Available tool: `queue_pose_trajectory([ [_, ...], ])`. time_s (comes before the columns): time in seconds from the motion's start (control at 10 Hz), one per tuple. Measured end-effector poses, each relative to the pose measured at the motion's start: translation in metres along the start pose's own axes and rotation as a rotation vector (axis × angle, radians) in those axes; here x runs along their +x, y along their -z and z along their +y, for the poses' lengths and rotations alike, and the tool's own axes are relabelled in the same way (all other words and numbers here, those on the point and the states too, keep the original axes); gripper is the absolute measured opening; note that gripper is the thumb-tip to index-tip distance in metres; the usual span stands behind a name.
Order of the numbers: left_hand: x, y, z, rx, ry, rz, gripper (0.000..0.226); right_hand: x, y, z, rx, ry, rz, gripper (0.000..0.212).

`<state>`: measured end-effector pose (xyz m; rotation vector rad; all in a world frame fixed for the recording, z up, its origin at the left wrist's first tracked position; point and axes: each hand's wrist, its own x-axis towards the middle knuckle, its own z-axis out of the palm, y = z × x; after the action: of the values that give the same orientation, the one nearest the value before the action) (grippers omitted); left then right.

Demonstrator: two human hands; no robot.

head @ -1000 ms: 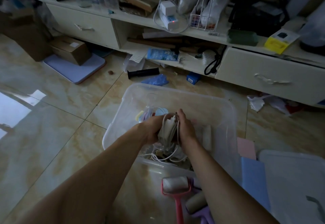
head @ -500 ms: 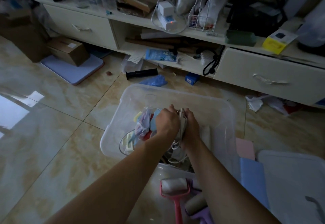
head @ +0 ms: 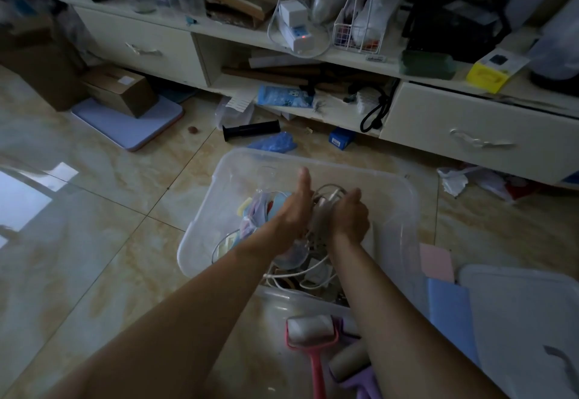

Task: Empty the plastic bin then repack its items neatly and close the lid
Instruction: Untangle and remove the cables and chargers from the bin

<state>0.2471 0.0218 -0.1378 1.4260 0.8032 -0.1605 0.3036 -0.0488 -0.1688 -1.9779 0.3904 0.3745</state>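
Bin (head: 407,207) on floor before cabinet (head: 470,123); lid (head: 517,320) right; rollers (head: 310,329) nearer.

Both forearms stretched forward, left hand (head: 289,214) thumb raised, right hand (head: 351,215) curled, the 2 close together

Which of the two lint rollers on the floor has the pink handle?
The left lint roller, with the white roll; the roller beside it, against the right forearm, has a purple handle.

A clear, rectangular plastic bin (head: 316,167) sits open on the floor at frame centre, holding tangled white cables (head: 300,273) and pastel oddments (head: 260,207). Its translucent lid (head: 526,320) lies flat at lower right.
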Motion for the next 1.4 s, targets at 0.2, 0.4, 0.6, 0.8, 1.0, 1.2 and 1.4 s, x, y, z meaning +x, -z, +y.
queue_pose_trajectory([
  [0.2,-0.005,-0.014,-0.013,0.185,-0.013,-0.257,0.048,0.013,0.008,0.007,-0.021,-0.075,0.011,0.071],
  [0.4,0.01,0.004,-0.045,-0.142,0.14,-0.412,0.093,0.011,0.008,0.01,0.033,-0.04,0.095,0.065],
  [0.6,0.005,0.015,-0.051,-0.048,0.263,-0.546,0.095,0.016,0.017,-0.005,0.354,-0.244,0.15,0.044],
  [0.8,0.018,0.048,-0.05,0.477,0.038,-0.544,0.055,0.023,0.026,-0.003,0.171,-0.152,0.214,0.046],
  [1.0,0.015,0.062,-0.023,0.765,-0.406,-0.195,0.014,0.017,0.034,0.001,-0.129,-0.149,0.19,0.056],
  [1.2,0.029,0.022,-0.05,0.102,-0.239,0.02,0.01,0.013,0.009,0.01,-0.285,-0.189,0.012,0.063],
  [1.4,0.022,-0.014,-0.048,-0.04,-0.145,0.024,0.035,0.013,0.001,0.014,-0.319,-0.216,0.02,0.059],
])
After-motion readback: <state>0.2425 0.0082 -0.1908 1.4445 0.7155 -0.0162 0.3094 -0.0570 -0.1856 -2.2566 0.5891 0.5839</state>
